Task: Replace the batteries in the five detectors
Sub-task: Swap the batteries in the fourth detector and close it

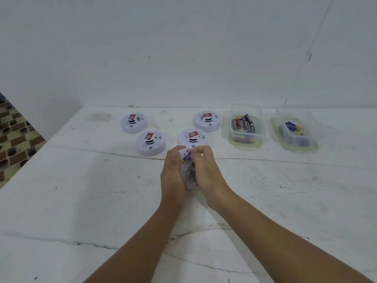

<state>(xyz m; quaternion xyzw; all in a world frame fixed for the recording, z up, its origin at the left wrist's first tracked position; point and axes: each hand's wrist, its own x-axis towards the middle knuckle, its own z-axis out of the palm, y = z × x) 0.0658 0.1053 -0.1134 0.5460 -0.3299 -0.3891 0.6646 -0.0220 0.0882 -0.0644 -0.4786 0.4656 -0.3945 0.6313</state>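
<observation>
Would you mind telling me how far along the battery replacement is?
Nothing shows as finished. In hand: the left hand holds a white round detector on edge, while the right hand fingers a blue-and-yellow battery at it. Left: four white detectors sit face-up on the white table, apparently untouched. The clear tub of red and black batteries holds several.

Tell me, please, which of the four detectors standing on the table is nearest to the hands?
The front-right detector, directly behind the fingertips of the left hand and right hand. The front-left detector and the two rear ones stand farther off.
</observation>
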